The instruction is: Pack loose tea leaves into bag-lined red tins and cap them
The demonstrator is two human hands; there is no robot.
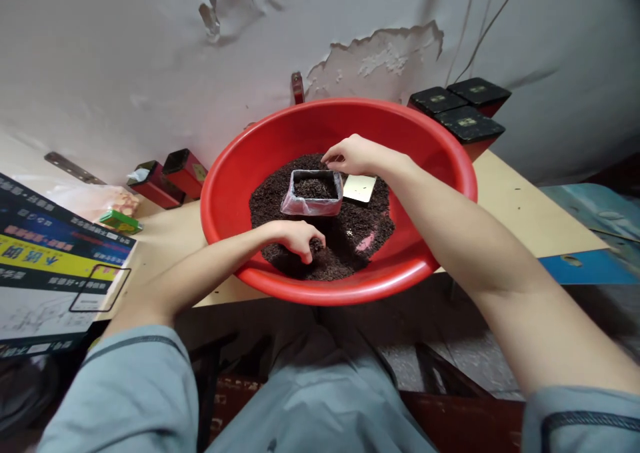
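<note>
A large red basin [340, 295] holds a heap of dark, dry loose tea leaves [273, 193]. In the middle of the heap stands a square tin [315, 206] with a clear plastic bag lining it and folded over its rim; dark leaves show inside. My left hand [301, 239] is curled round a clump of leaves, in front of the tin. Over the tin's back right corner is my right hand [353, 153], its fingers bent and close together; what they hold is hidden. A pale square lid [360, 188] lies on the leaves beside the tin.
Several black-lidded red tins [467, 116] stand at the back right, and two red tins [173, 176] at the left. A printed carton [55, 266] and a green box [120, 221] are also left. Something pink [367, 241] lies among the leaves. Behind is a peeling wall [150, 59].
</note>
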